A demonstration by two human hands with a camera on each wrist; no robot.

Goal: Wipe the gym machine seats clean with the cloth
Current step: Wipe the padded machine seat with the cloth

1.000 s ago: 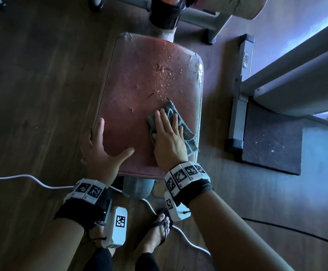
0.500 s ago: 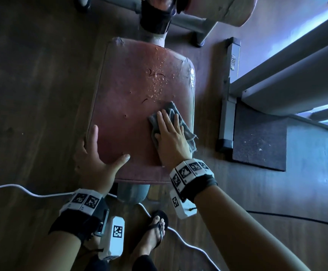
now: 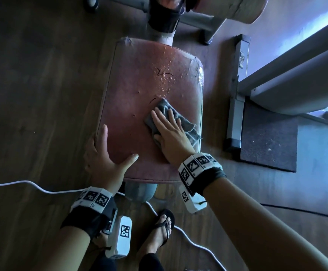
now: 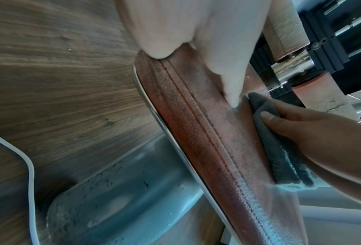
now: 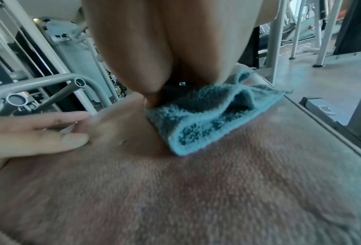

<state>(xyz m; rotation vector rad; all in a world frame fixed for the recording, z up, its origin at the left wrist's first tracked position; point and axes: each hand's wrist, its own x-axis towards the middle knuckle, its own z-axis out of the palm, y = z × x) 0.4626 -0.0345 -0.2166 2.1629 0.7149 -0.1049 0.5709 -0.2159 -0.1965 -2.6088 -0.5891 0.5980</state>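
Observation:
The worn reddish seat pad point(image 3: 131, 85) fills the middle of the head view, with droplets and specks point(image 3: 167, 79) on its far half. My right hand point(image 3: 169, 132) lies flat, fingers straight, pressing a folded grey cloth point(image 3: 165, 108) onto the pad's right side, just short of the droplets. The right wrist view shows the cloth point(image 5: 206, 119) bunched under my palm on the pad point(image 5: 196, 190). My left hand point(image 3: 104, 159) rests on the near-left corner, thumb spread on top and fingers along the edge. In the left wrist view it point(image 4: 196, 24) sits on the seat's piped edge point(image 4: 196, 132), facing the cloth point(image 4: 280, 157).
A white cable point(image 3: 32, 184) runs across the wood floor under my left arm. A grey machine frame point(image 3: 235, 106) and a black mat point(image 3: 268, 137) lie right of the seat. The seat post point(image 3: 139, 192) and my sandalled foot point(image 3: 163, 227) are near me. A padded roller point(image 3: 227, 6) is beyond.
My right hand has slid the cloth a little farther up the seat, toward the droplets. My left hand has stayed on the near-left corner.

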